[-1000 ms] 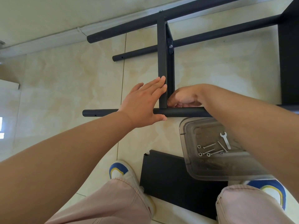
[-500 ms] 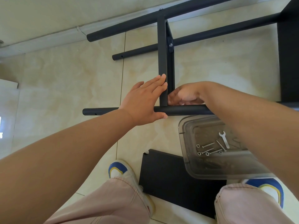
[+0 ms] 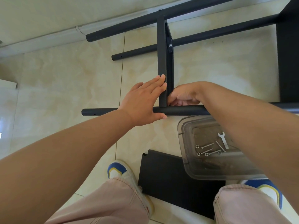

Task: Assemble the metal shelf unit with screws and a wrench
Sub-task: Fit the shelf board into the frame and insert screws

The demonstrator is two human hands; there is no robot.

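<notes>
Black powder-coated steel makes up the shelf frame, which lies flat on the tiled floor with its near tube running across just beyond the person's knees and a flat crossbar meeting it at a right angle. Such tubing looks rigid and moderately heavy, smooth enough to slide on tile, so it is best steadied right at the joint rather than out on the free ends. The left hand does that: fingers straight and together, palm pressing the crossbar and tube where they meet. The right hand is curled in the corner on the other side of the crossbar, fingers hidden, apparently working a fastener; whether it pinches a screw I cannot tell. A clear plastic tub near the right knee holds loose screws and a small wrench, and rests partly on a black shelf panel. Compared with half a second earlier, both hands and the frame sit almost unchanged.
</notes>
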